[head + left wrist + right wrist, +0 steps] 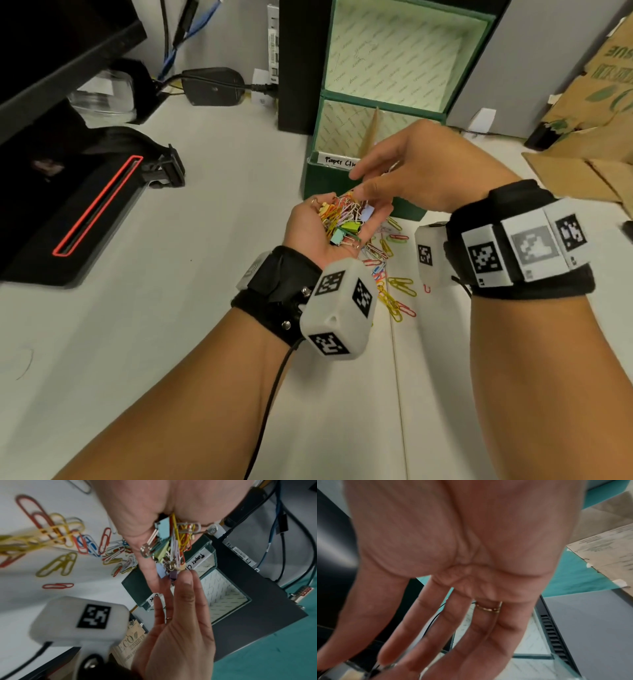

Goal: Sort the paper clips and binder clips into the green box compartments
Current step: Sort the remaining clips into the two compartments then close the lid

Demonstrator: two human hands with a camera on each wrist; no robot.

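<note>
From the head camera, the left hand (329, 229) lay palm up, cupping a mixed heap of clips (346, 219) just in front of the green box (342, 178). The right hand (411, 168), fingers nearly straight, reached into the heap from the box side and was the nearer to the compartments, which looked empty.

The left wrist camera showed loose paper clips (56, 538) on the desk (25, 601).

The right wrist camera showed only an open palm; whether the fingertips pinched a clip, I could not tell.
</note>
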